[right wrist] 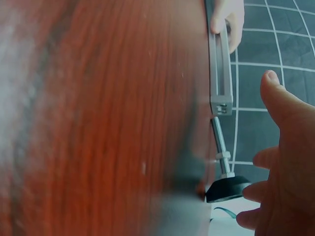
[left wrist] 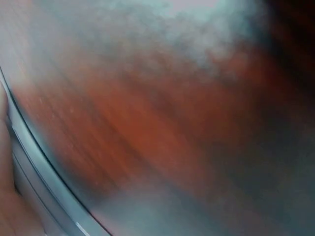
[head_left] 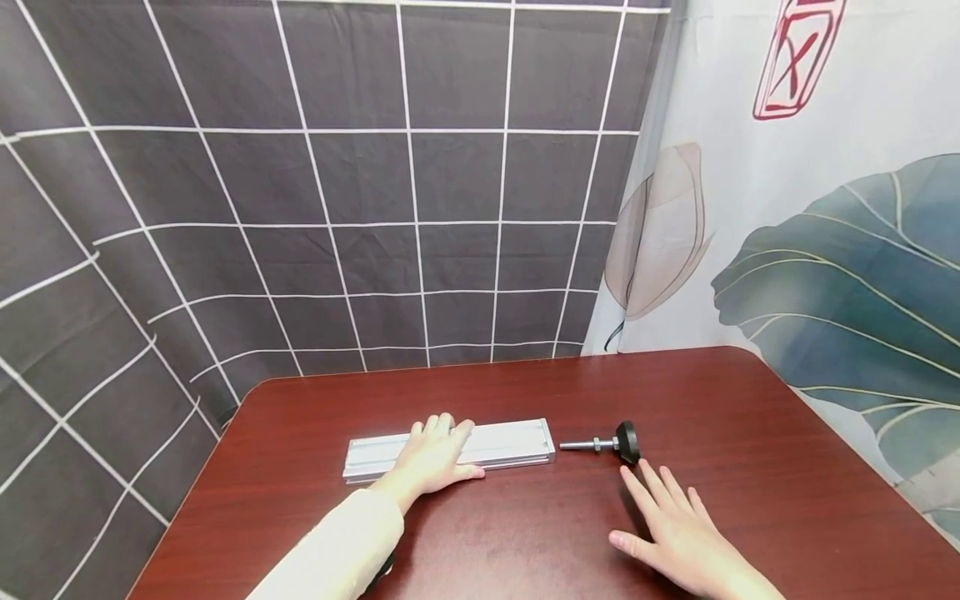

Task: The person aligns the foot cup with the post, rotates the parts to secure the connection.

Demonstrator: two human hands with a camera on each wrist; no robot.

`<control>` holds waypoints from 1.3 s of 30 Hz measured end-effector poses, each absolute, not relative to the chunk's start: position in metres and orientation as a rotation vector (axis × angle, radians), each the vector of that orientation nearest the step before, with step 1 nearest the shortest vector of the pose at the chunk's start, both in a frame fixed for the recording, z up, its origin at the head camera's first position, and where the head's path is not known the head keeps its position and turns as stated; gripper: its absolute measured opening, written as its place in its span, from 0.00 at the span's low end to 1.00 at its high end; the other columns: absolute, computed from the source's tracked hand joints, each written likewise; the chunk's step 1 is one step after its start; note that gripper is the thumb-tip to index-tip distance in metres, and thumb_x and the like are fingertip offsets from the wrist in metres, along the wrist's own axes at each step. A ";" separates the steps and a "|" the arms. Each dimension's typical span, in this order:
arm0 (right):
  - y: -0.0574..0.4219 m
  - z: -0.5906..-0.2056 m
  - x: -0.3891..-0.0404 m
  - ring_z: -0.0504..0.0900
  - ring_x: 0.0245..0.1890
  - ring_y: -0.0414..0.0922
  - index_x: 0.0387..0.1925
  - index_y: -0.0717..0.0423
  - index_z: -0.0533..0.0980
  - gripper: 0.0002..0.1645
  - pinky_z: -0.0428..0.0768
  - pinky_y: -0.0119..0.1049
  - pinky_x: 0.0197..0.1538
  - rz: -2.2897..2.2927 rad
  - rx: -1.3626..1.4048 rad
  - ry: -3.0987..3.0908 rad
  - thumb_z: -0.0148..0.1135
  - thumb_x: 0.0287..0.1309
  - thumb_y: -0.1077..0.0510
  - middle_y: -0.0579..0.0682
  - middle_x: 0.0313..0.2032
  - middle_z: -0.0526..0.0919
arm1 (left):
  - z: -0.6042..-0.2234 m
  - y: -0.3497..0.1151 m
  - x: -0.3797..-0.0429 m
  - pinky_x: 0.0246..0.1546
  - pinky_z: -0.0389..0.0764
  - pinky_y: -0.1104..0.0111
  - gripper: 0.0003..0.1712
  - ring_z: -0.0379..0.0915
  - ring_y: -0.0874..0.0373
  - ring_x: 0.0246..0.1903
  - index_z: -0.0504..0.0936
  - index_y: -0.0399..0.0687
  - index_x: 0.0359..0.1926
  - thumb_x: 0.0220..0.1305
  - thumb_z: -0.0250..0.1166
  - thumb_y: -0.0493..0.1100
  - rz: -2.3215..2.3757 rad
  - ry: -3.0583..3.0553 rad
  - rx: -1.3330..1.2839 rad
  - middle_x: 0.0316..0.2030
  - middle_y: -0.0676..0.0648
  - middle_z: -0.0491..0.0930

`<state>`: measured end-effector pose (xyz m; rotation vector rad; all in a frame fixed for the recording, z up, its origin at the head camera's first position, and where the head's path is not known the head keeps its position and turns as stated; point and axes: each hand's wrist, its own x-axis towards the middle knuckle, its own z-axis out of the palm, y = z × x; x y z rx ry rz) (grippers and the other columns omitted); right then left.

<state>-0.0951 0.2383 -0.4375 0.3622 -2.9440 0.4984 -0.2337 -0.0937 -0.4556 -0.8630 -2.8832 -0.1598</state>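
Note:
A silver aluminium profile point(head_left: 510, 442) with grooves lies lengthwise across the table. My left hand point(head_left: 433, 462) grips it across its middle, thumb along the near side and fingers over the far side. In the right wrist view, that left hand point(right wrist: 228, 19) shows at the top on the profile point(right wrist: 220, 73). Just off the profile's right end lies a levelling foot point(head_left: 626, 442), with a threaded stud, nuts and a round black base. My right hand point(head_left: 678, 533) is spread beside the black base, fingers extended, holding nothing. The left wrist view is blurred, with the profile point(left wrist: 44, 177) along its left edge.
The reddish-brown wooden table point(head_left: 517, 533) has its far edge near a dark grey curtain point(head_left: 360, 183) with white grid lines. On the right hangs a white curtain point(head_left: 720, 50) with leaf prints. Something small and dark point(head_left: 381, 573) shows beneath the left sleeve.

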 end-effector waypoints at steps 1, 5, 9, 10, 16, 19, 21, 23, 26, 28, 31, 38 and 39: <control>0.239 -0.438 -0.095 0.56 0.63 0.67 0.65 0.57 0.65 0.48 0.54 0.68 0.55 0.504 0.358 -2.946 0.60 0.51 0.32 0.64 0.65 0.61 | -0.456 -0.094 -0.234 0.38 0.63 0.59 0.41 0.65 0.52 0.43 0.70 0.55 0.59 0.48 0.63 0.71 -0.167 -2.882 -0.866 0.41 0.48 0.69; 0.241 -0.436 -0.097 0.56 0.63 0.68 0.65 0.58 0.64 0.47 0.53 0.69 0.55 0.519 0.356 -2.935 0.61 0.51 0.33 0.65 0.65 0.60 | -0.455 -0.096 -0.233 0.38 0.64 0.60 0.41 0.65 0.52 0.41 0.71 0.54 0.56 0.46 0.64 0.71 -0.195 -2.872 -0.873 0.39 0.48 0.69; 0.243 -0.436 -0.097 0.55 0.63 0.69 0.65 0.58 0.64 0.48 0.52 0.68 0.56 0.540 0.346 -2.947 0.60 0.52 0.33 0.66 0.65 0.59 | -0.453 -0.096 -0.231 0.37 0.64 0.61 0.41 0.64 0.53 0.41 0.72 0.53 0.54 0.45 0.65 0.71 -0.209 -2.867 -0.882 0.38 0.49 0.69; 0.244 -0.436 -0.098 0.56 0.63 0.69 0.65 0.59 0.64 0.48 0.52 0.69 0.55 0.540 0.345 -2.948 0.60 0.52 0.33 0.66 0.65 0.59 | -0.452 -0.097 -0.231 0.36 0.64 0.61 0.41 0.64 0.53 0.40 0.72 0.53 0.54 0.44 0.65 0.71 -0.217 -2.864 -0.885 0.38 0.49 0.68; 0.246 -0.439 -0.099 0.55 0.63 0.69 0.65 0.59 0.64 0.48 0.52 0.69 0.55 0.546 0.337 -2.958 0.60 0.52 0.33 0.67 0.65 0.59 | -0.444 -0.096 -0.229 0.35 0.63 0.61 0.40 0.64 0.53 0.40 0.72 0.52 0.54 0.44 0.66 0.71 -0.277 -2.850 -0.890 0.36 0.50 0.68; 0.247 -0.439 -0.100 0.55 0.63 0.69 0.65 0.59 0.63 0.48 0.51 0.69 0.55 0.555 0.338 -2.958 0.60 0.52 0.33 0.67 0.65 0.58 | -0.440 -0.096 -0.228 0.36 0.64 0.61 0.41 0.64 0.54 0.41 0.72 0.52 0.55 0.45 0.66 0.70 -0.304 -2.830 -0.876 0.37 0.50 0.68; 0.248 -0.440 -0.100 0.55 0.63 0.69 0.65 0.59 0.63 0.48 0.51 0.69 0.55 0.561 0.335 -2.958 0.60 0.52 0.33 0.67 0.65 0.58 | -0.438 -0.096 -0.228 0.38 0.65 0.61 0.42 0.64 0.53 0.41 0.71 0.52 0.55 0.44 0.66 0.70 -0.345 -2.808 -0.855 0.37 0.49 0.68; 0.248 -0.440 -0.102 0.54 0.63 0.69 0.65 0.59 0.63 0.48 0.51 0.69 0.55 0.564 0.330 -2.962 0.60 0.52 0.33 0.67 0.65 0.58 | -0.437 -0.096 -0.229 0.39 0.65 0.60 0.42 0.64 0.53 0.42 0.71 0.52 0.56 0.44 0.68 0.69 -0.401 -2.781 -0.836 0.38 0.49 0.68; 0.248 -0.440 -0.103 0.55 0.63 0.69 0.66 0.58 0.63 0.48 0.52 0.69 0.55 0.555 0.329 -2.963 0.59 0.52 0.32 0.66 0.65 0.58 | -0.434 -0.097 -0.227 0.41 0.65 0.58 0.42 0.65 0.52 0.43 0.71 0.51 0.56 0.43 0.70 0.66 -0.505 -2.753 -0.814 0.39 0.48 0.68; 0.248 -0.440 -0.103 0.54 0.63 0.69 0.66 0.58 0.63 0.48 0.52 0.69 0.55 0.557 0.324 -2.968 0.59 0.52 0.32 0.66 0.65 0.58 | -0.432 -0.099 -0.225 0.42 0.66 0.57 0.42 0.65 0.51 0.44 0.71 0.50 0.57 0.43 0.71 0.65 -0.554 -2.747 -0.807 0.39 0.47 0.69; 0.250 -0.440 -0.104 0.54 0.63 0.69 0.66 0.58 0.62 0.49 0.52 0.69 0.55 0.566 0.318 -2.980 0.59 0.52 0.32 0.66 0.65 0.58 | -0.429 -0.103 -0.221 0.43 0.66 0.56 0.42 0.65 0.50 0.45 0.71 0.50 0.57 0.43 0.72 0.63 -0.618 -2.749 -0.790 0.40 0.46 0.69; 0.253 -0.440 -0.106 0.53 0.63 0.69 0.66 0.58 0.61 0.48 0.51 0.69 0.55 0.584 0.311 -2.980 0.59 0.53 0.33 0.67 0.66 0.57 | -0.424 -0.110 -0.210 0.45 0.66 0.54 0.42 0.66 0.49 0.46 0.72 0.50 0.58 0.43 0.73 0.61 -0.704 -2.720 -0.744 0.42 0.46 0.70; 0.254 -0.440 -0.106 0.53 0.64 0.69 0.66 0.59 0.61 0.48 0.51 0.69 0.55 0.586 0.309 -2.981 0.59 0.53 0.33 0.67 0.66 0.57 | -0.423 -0.111 -0.209 0.45 0.67 0.54 0.42 0.66 0.49 0.45 0.72 0.50 0.58 0.43 0.73 0.60 -0.716 -2.714 -0.738 0.42 0.46 0.70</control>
